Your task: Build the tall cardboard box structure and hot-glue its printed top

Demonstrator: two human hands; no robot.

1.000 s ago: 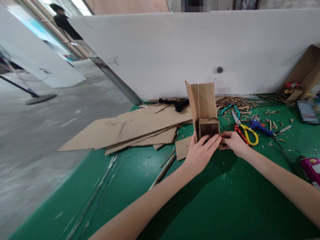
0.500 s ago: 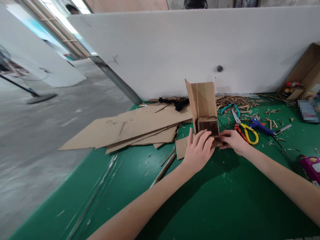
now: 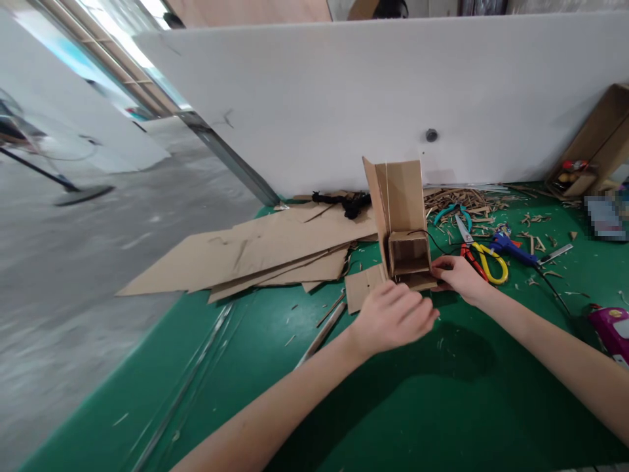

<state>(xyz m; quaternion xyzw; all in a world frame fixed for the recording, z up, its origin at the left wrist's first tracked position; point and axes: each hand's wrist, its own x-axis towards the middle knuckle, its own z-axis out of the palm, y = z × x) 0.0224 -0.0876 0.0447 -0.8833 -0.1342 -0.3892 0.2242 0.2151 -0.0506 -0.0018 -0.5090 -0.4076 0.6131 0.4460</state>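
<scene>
An upright cardboard structure (image 3: pixel 400 196) stands on the green table, with tall walls at its left and back. Low in its front is a small open cardboard compartment (image 3: pixel 411 254), and a thin dark wire runs out to the right. My right hand (image 3: pixel 457 278) pinches the structure's lower right edge between thumb and fingers. Just in front of it hovers my left hand (image 3: pixel 394 314), fingers curled in and apart from the cardboard; whatever is inside them, if anything, is hidden. A flat cardboard piece (image 3: pixel 358 288) lies left of the structure's base.
Flat cardboard sheets (image 3: pixel 275 242) are stacked at left. On the right lie scissors (image 3: pixel 484 259), teal pliers (image 3: pixel 449 211), a blue glue gun (image 3: pixel 514 249), a blade (image 3: pixel 556 254) and a purple case (image 3: pixel 612 328). Cardboard scraps (image 3: pixel 466 198) line the white partition (image 3: pixel 319 98).
My left hand has drawn back from the small compartment toward me, its fingers curling in, and the compartment's inside now shows. My right hand keeps its place at the edge.
</scene>
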